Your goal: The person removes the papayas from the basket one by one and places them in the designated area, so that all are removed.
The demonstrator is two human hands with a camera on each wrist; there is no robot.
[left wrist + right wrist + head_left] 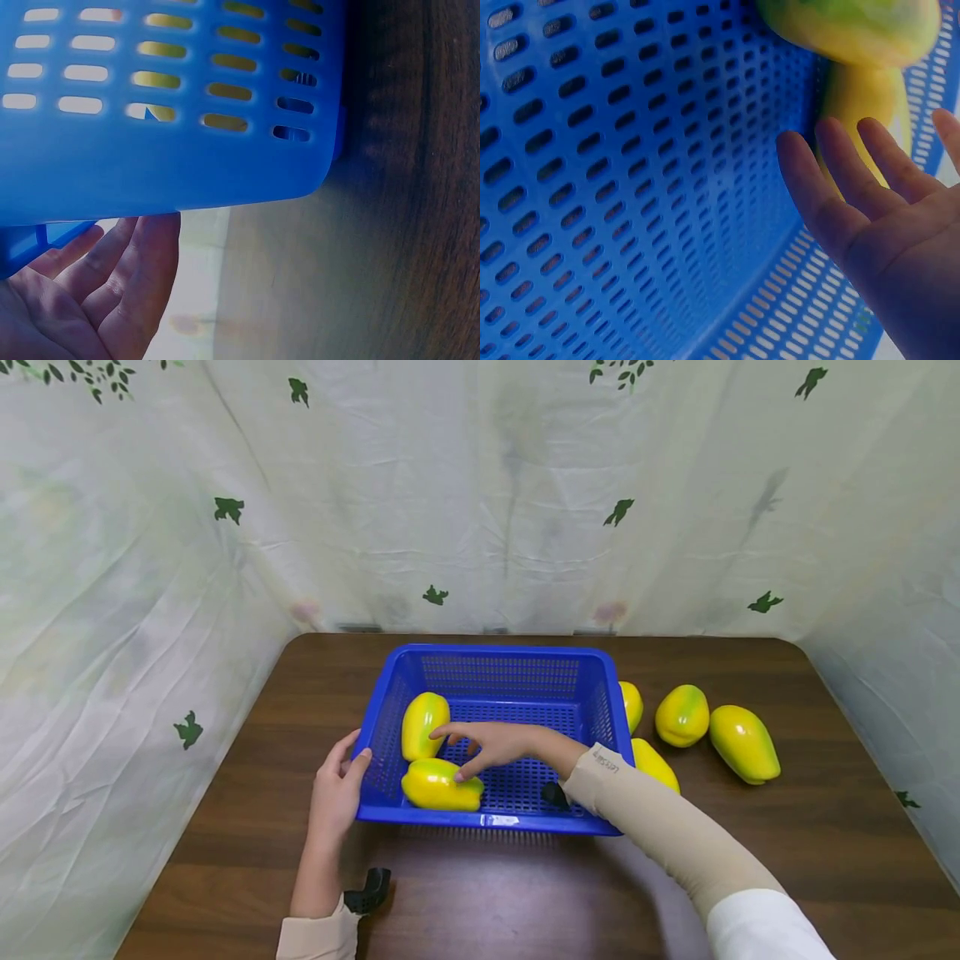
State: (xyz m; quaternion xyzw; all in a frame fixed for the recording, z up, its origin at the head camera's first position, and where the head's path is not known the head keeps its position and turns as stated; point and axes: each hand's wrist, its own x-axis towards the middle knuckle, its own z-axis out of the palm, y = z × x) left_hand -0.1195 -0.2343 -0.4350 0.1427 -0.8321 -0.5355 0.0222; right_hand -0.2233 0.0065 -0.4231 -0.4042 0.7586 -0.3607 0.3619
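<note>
A blue perforated plastic basket (495, 823) stands on the table. My left hand (337, 789) holds its left rim, thumb over the top edge and fingers against the outside; these fingers (154, 262) also show beneath the rim in the left wrist view. Inside, at the basket's left end, lie two glossy yellow mangoes: a rear mango (424, 725) and a front mango (438, 787). My right hand (498, 747) reaches in above them with fingers spread, thumb tip right at the front mango and a fingertip near the rear one. Nothing is gripped in it.
Several more mangoes lie on the brown wooden table (757, 835) right of the basket, such as a yellow-green mango (682, 716) and a longer mango (744, 744). A printed cloth (480, 527) hangs behind and at both sides.
</note>
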